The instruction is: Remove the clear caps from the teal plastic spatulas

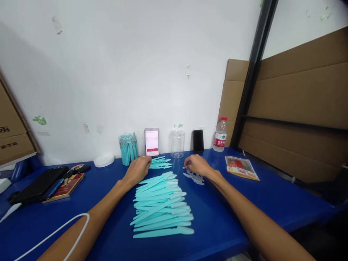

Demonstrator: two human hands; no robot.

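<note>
My left hand (pixel 139 169) rests at the left end of a small pile of teal eyebrow razors (pixel 161 162), fingers curled together; whatever they grip is hidden. To the right, my right hand (pixel 198 164) is pinched over a small heap of clear plastic blade caps (pixel 196 177), with one cap at its fingertips. Between my forearms lies a larger stack of teal razors (pixel 161 206), roughly side by side, their right ends covered by whitish caps. Behind my left hand stands a clear jar full of teal razors (pixel 128 149).
An empty clear jar (pixel 177 144), a lit phone (pixel 151 141), a dark phone (pixel 198 141) and a water bottle (pixel 220 135) line the wall. A white lid (pixel 103 161), black case (pixel 38 185) and notebook (pixel 65 187) lie left; a packet (pixel 241 167) lies right. A white cable (pixel 54 233) crosses my left forearm.
</note>
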